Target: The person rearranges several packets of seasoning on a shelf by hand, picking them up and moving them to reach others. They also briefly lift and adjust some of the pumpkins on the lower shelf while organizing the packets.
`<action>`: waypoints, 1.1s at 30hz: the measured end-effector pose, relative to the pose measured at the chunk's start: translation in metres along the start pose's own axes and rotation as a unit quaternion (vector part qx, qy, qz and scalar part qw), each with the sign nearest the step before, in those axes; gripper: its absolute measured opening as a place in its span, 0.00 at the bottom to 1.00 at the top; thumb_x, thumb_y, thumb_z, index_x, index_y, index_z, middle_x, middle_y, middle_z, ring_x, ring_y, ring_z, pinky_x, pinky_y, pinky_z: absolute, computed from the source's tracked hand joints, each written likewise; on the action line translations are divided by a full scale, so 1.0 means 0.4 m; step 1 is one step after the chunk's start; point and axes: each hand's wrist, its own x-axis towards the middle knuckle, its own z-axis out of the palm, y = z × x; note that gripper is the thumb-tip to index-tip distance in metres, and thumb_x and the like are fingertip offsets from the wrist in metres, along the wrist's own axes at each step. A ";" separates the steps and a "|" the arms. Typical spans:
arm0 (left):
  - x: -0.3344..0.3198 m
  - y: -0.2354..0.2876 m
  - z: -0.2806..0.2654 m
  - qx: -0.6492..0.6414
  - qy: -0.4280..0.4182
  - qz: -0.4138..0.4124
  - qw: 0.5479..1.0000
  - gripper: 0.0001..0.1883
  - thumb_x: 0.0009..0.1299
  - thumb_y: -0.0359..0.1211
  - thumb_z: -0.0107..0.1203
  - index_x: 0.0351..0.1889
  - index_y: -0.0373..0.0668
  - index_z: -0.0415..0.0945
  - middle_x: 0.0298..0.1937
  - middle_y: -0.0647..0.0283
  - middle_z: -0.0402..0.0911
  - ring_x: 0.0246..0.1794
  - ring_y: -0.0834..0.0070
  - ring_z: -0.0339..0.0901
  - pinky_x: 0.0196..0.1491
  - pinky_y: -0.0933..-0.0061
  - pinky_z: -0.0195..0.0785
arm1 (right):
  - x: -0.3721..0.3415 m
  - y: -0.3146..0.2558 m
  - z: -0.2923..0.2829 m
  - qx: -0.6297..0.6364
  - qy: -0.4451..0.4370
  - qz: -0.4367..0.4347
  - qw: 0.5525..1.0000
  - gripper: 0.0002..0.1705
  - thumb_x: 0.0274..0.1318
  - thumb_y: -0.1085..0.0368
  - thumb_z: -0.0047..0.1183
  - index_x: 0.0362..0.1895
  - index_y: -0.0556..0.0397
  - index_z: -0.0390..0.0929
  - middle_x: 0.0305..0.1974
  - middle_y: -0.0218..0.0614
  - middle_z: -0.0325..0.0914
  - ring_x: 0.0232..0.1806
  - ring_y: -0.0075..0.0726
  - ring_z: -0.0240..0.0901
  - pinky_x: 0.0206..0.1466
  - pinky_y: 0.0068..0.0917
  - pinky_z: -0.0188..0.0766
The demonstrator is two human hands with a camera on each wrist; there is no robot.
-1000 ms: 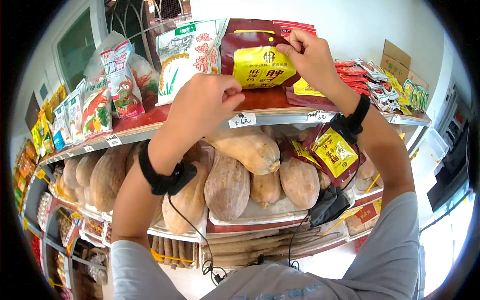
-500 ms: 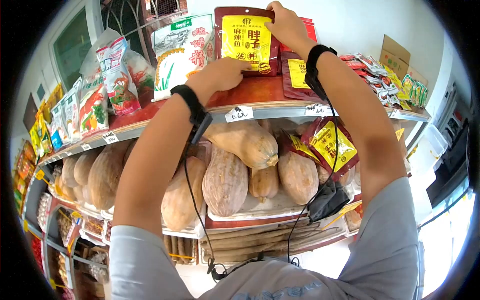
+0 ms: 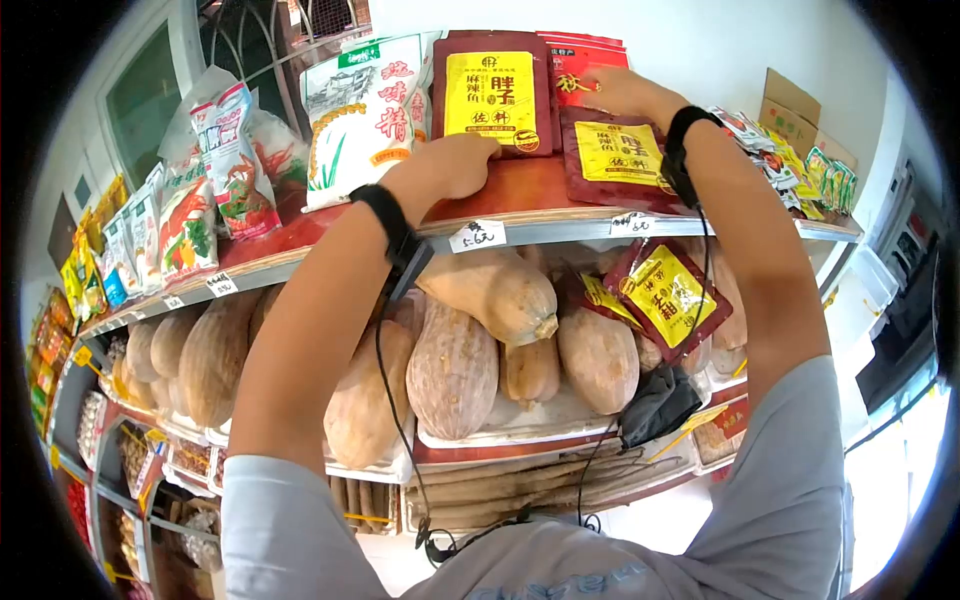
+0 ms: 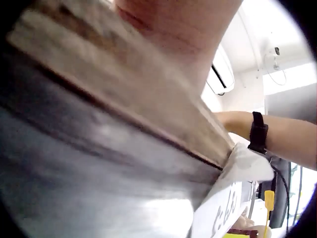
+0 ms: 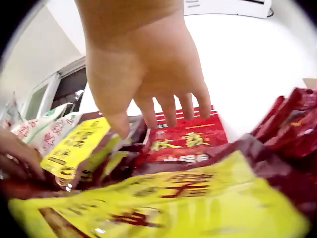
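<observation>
A maroon seasoning packet (image 3: 492,95) with a yellow label stands upright on the top shelf. My left hand (image 3: 445,168) is at its lower left corner, fingertips right at the bottom edge. In the left wrist view, the shelf edge hides those fingers. My right hand (image 3: 630,92) reaches over a second maroon packet (image 3: 615,155) that leans on the shelf. Its fingers hang spread and relaxed in the right wrist view, with nothing between them, in front of a red packet (image 5: 183,136) with gold writing.
A large white bag (image 3: 365,115) stands left of the upright packet, with more bags beyond. Small sachets (image 3: 760,150) lie at the right, before a cardboard box (image 3: 790,105). Price tags (image 3: 478,236) line the shelf edge. Squashes (image 3: 452,370) and another maroon packet (image 3: 668,298) sit below.
The upright packet, earlier tipped toward me, now stands with its label facing out. My right hand has left its top corner and moved right and down. The left hand stays near its base.
</observation>
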 end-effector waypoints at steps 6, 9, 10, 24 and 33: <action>-0.094 0.052 -0.008 0.019 0.025 0.048 0.998 0.17 0.71 0.34 0.41 0.52 0.40 0.76 0.51 0.51 0.79 0.53 0.54 0.75 0.55 0.57 0.68 | -0.077 0.058 0.026 0.004 -0.147 0.100 0.984 0.43 0.51 0.35 0.55 0.60 0.57 0.71 0.58 0.54 0.72 0.60 0.52 0.69 0.61 0.39 0.64; -0.127 0.103 -0.020 0.009 0.037 0.045 0.998 0.15 0.71 0.33 0.42 0.49 0.39 0.77 0.49 0.51 0.80 0.51 0.54 0.76 0.52 0.56 0.69 | -0.063 0.106 0.053 0.015 -0.087 0.084 0.993 0.40 0.48 0.35 0.57 0.51 0.58 0.78 0.49 0.51 0.78 0.52 0.49 0.74 0.55 0.38 0.69; -0.135 0.113 -0.023 0.009 0.042 0.040 0.998 0.15 0.71 0.33 0.42 0.49 0.38 0.77 0.48 0.51 0.80 0.50 0.54 0.76 0.51 0.56 0.70 | -0.050 0.123 0.055 0.014 -0.122 0.058 0.991 0.40 0.46 0.34 0.58 0.46 0.59 0.80 0.45 0.50 0.80 0.49 0.47 0.77 0.52 0.39 0.71; -0.174 0.239 0.034 -0.018 0.204 0.136 0.969 0.16 0.63 0.30 0.54 0.49 0.37 0.73 0.52 0.51 0.75 0.50 0.54 0.75 0.50 0.58 0.70 | -0.055 0.133 0.005 -0.025 0.074 0.055 0.995 0.14 0.63 0.56 0.48 0.41 0.53 0.76 0.40 0.49 0.80 0.42 0.54 0.77 0.46 0.45 0.71; -0.115 0.246 0.039 -0.123 0.245 0.176 0.945 0.20 0.68 0.34 0.51 0.57 0.38 0.70 0.55 0.51 0.73 0.53 0.53 0.72 0.55 0.59 0.68 | -0.145 -0.237 -0.276 -0.102 0.380 -0.083 0.915 0.09 0.59 0.64 0.51 0.37 0.55 0.68 0.24 0.50 0.76 0.30 0.59 0.75 0.31 0.47 0.70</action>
